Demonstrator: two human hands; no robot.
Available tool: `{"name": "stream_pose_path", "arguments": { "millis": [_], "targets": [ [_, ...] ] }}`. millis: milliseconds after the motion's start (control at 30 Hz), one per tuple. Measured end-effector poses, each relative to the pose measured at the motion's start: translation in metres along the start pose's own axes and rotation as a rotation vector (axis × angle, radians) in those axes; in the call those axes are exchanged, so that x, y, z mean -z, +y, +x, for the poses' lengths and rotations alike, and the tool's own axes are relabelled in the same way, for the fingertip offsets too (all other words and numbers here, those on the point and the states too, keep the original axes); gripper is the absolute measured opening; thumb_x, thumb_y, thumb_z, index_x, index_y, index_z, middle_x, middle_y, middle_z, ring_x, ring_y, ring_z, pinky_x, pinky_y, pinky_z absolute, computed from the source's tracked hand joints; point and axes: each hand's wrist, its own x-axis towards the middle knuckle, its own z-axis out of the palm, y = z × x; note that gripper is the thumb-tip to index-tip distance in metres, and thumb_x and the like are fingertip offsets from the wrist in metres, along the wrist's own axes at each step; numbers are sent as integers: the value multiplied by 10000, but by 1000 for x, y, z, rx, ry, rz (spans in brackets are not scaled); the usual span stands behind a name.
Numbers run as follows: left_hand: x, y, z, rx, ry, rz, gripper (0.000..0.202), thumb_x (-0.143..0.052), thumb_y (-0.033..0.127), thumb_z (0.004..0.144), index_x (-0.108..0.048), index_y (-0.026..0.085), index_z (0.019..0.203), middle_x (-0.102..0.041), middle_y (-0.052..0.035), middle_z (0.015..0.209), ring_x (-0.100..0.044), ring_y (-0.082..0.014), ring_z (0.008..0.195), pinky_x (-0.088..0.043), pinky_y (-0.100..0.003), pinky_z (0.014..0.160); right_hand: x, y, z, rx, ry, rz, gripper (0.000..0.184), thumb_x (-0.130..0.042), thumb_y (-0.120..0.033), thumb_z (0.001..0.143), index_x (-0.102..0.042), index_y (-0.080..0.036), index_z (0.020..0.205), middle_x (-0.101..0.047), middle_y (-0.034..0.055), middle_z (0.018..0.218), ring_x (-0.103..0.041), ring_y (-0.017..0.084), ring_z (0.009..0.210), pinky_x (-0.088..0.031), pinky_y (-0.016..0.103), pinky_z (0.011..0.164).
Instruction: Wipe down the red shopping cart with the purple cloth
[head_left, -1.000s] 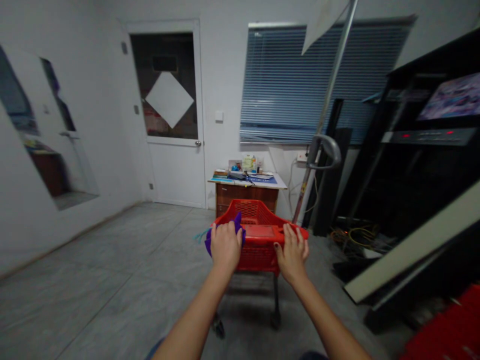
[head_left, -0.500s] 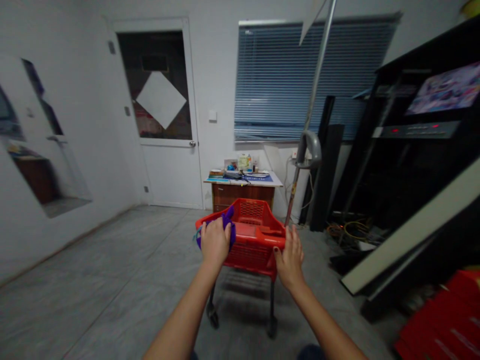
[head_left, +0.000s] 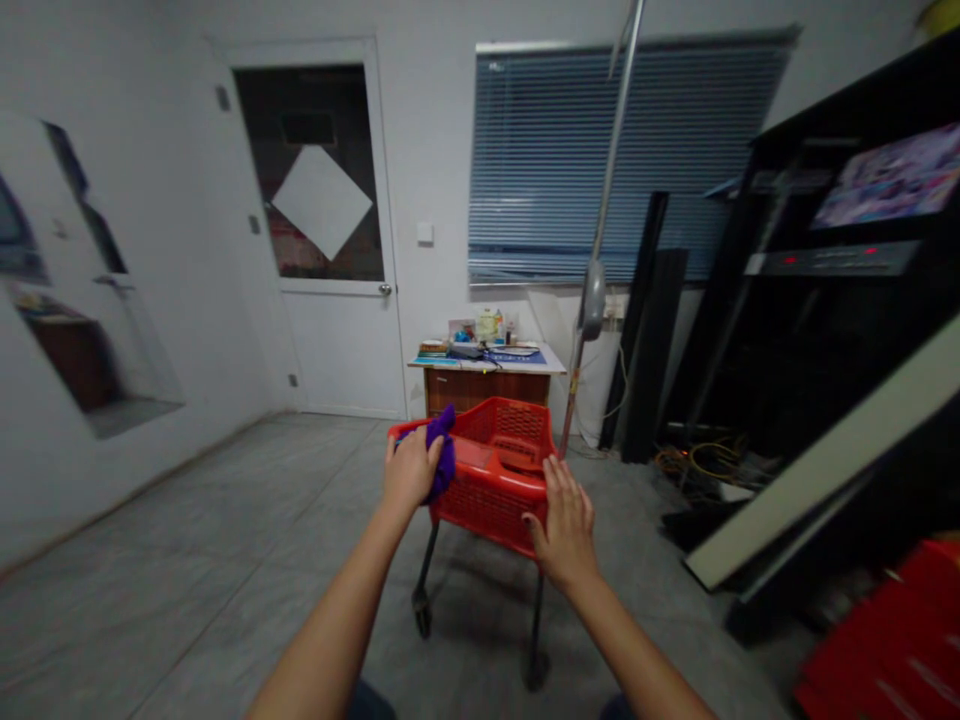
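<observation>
A small red plastic shopping cart (head_left: pixel 491 480) on wheels stands on the grey floor in front of me. My left hand (head_left: pixel 409 470) is closed over a purple cloth (head_left: pixel 442 455) at the cart's near left corner. My right hand (head_left: pixel 562 520) rests on the cart's near right edge with fingers stretched forward, lying flat and holding nothing. A red flap lies inside the basket.
A wooden desk (head_left: pixel 487 375) with clutter stands against the far wall under a blue blind (head_left: pixel 615 160). A white door (head_left: pixel 322 240) is at left. A metal pole (head_left: pixel 600 260) leans behind the cart. Dark equipment (head_left: pixel 840 330) and cables (head_left: pixel 705 465) fill the right side; red boxes (head_left: pixel 885 640) lie at lower right.
The cart has swung leftward and away from me, turning at an angle. My right hand has loosened from gripping the handle to lying flat on it.
</observation>
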Motion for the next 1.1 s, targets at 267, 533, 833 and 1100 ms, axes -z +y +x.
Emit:
{"name": "stream_pose_path", "arguments": {
  "millis": [267, 533, 833, 1100],
  "targets": [
    [-13, 49, -31, -270, 125, -24, 386, -433, 354, 946, -545, 136, 1245, -638, -142, 1257, -561, -273, 1199, -318, -478, 1108, -10, -19, -4, -31, 46, 24, 783, -168, -641, 944, -47, -150, 1542, -405, 181, 1478, -335, 301, 1382, -298, 483, 1056],
    [-10, 6, -7, -96, 85, -77, 407, -356, 379, 972, -547, 137, 1237, -662, -146, 1215, -592, -274, 1165, -302, -558, 1104, 4, -10, -11, 72, -14, -8, 784, -159, -633, 949, -4, -147, 1544, -400, 184, 1490, -383, 289, 1358, -287, 447, 1052],
    [-18, 42, -46, -307, 173, -117, 405, -434, 356, 949, -521, 144, 1283, -609, -132, 1309, -508, -284, 1269, -293, -529, 1132, -2, -42, -16, -50, 61, 133, 841, -128, -695, 912, -27, -149, 1545, -351, 205, 1506, -332, 342, 1378, -323, 517, 1026],
    [-16, -6, -11, -76, 96, -122, 427, -364, 379, 966, -538, 119, 1257, -631, -168, 1269, -556, -294, 1225, -304, -575, 1113, -1, 0, -31, -174, -40, 277, 847, -77, -716, 894, -47, -179, 1548, -267, 175, 1563, -287, 322, 1418, -280, 563, 1087]
  ]
}}
